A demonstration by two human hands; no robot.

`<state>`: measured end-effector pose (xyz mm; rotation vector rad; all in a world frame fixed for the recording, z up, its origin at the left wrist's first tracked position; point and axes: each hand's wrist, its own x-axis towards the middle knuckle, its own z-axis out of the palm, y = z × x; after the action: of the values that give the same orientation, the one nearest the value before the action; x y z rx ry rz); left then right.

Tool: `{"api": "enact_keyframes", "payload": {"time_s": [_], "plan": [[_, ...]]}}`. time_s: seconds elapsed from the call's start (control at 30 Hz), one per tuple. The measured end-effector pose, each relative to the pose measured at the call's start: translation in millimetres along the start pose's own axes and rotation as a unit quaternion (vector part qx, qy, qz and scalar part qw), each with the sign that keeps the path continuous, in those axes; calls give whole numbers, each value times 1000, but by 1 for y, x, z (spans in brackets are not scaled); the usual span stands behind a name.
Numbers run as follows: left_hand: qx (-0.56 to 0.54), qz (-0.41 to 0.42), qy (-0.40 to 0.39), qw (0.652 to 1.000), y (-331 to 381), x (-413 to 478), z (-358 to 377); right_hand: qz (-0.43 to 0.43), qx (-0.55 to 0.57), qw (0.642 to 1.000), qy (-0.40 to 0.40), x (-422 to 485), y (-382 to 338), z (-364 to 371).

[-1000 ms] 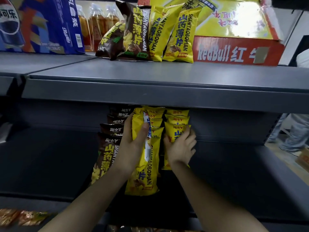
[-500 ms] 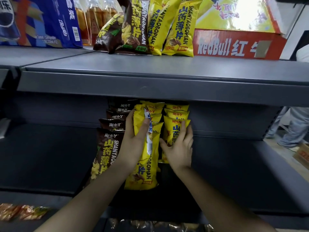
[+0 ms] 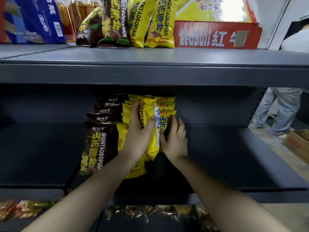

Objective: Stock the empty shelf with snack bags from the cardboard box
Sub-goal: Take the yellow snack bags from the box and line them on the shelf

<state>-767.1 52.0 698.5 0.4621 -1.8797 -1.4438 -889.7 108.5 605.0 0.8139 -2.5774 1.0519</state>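
Brown bags [image 3: 98,148] in a front-to-back file on shelf [image 3: 234,156], left of centre, upright. Just beside them, yellow file [image 3: 122,139], likewise upright. Left hand [image 3: 138,131] wrapped round one yellow bag [image 3: 150,144]: fingers behind, thumb across front, firm hold. Bag edge-on, white seam outward, wedged between the two yellow files. Right hand [image 3: 175,139] flat, fingers spread, holding nothing, pressing right file [image 3: 167,111] aside; slightly blurred. Box [image 3: 297,144] far right on floor, well apart; contents not visible.

Step, by judgement: seating one more bag into an already stocked stretch of shelf. Next move likely calls for turning bag face-forward, sliding it into the gap kept by right hand, then letting go without toppling neighbours.

Against half a second ago: held bag higher and deeper in, turned more edge-on. Right hand off the front bag's face, thumb no longer hooked round it, now lower and flatter alongside.
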Motion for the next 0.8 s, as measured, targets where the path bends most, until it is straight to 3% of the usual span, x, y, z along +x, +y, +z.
{"api": "enact_keyframes", "payload": {"time_s": [0.13,0.33,0.47,0.6,0.7,0.8], "plan": [[144,19,11,989,-10,-1,35,3,-38,999,-25,3,20,-31],[378,4,93,921,-42,2,90,24,13,999,20,-4,61,-81],[414,-12,181,892,-71,12,110,37,-2,999,11,-13,87,-104],[388,-81,251,883,-74,16,121,48,-6,999,2,-19,103,-112],[394,-103,259,876,-83,11,120,47,7,999,-8,-21,105,-112],[405,-140,214,878,-87,11,118,37,25,999,-13,-20,99,-107]]}}
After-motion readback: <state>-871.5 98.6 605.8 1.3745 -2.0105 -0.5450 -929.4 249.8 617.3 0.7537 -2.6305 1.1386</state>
